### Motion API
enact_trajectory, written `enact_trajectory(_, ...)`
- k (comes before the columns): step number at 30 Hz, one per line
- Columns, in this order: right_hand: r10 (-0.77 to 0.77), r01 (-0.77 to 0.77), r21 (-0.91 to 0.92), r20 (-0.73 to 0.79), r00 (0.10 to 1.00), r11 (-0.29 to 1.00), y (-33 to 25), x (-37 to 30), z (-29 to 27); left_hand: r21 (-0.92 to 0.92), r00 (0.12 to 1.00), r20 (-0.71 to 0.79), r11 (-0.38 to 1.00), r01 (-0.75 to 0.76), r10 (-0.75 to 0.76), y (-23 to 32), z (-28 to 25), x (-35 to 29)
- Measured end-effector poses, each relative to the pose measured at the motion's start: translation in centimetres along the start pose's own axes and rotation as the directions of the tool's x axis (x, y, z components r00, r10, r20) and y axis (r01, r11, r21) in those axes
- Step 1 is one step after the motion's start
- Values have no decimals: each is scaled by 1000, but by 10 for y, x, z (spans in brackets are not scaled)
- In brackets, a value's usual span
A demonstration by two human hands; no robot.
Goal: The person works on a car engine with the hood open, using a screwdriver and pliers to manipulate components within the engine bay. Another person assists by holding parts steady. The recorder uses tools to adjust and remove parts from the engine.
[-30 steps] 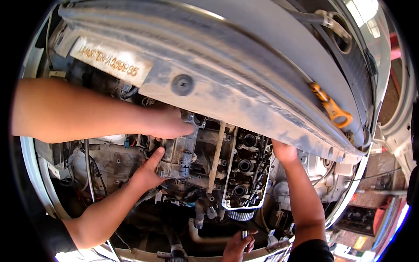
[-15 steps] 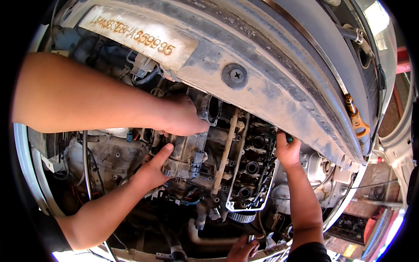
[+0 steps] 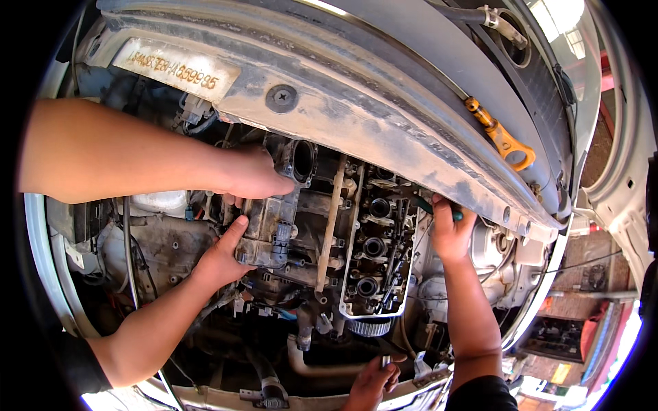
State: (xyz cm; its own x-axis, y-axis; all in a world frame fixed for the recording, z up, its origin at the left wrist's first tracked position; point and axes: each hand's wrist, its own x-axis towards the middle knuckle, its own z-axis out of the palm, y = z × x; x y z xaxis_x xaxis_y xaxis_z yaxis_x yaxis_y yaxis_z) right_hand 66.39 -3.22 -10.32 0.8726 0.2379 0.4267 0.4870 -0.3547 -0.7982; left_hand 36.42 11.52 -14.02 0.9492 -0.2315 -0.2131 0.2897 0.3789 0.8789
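My right hand is closed around a green-handled tool, just right of the exposed cylinder head. The tool's working end is hard to make out. Low in the view, above the front crossmember, my left hand pinches a short shiny metal cylinder. A co-worker's two arms reach in from the left. One hand lies over the top of the grey intake manifold; the other hand grips its lower left side, thumb on top. Most of that person's fingers are hidden.
A dusty cowl panel overhangs the engine's far side. On it rests a dipstick with an orange loop handle. A pale pipe runs between manifold and cylinder head. A toothed pulley sits below the head. A thin metal rod stands at left.
The view has shifted, so the engine and cowl appear farther left. My right hand now sits slightly farther from the cylinder head. The co-worker's hands stay on the manifold.
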Motion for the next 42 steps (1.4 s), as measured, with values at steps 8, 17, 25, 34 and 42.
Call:
enact_trajectory(8,42,-32,-61,172,984,998,62,-1,14,-249,983,133,956,154,-124,-27,79,-8)
enact_trajectory(17,-7,15,-133,62,998,991,91,-5,36,-189,985,142,973,129,-103,-32,75,-7)
enact_trajectory(25,46,-44,-110,16,999,993,95,-3,35,-146,985,147,983,113,-92,-34,75,-5)
enact_trajectory(34,16,-22,-162,-37,999,987,59,3,61,-116,986,150,989,90,-73,-38,75,-3)
enact_trajectory(42,-22,23,-185,10,1000,982,37,10,61,-110,988,146,992,68,-51,-38,78,-4)
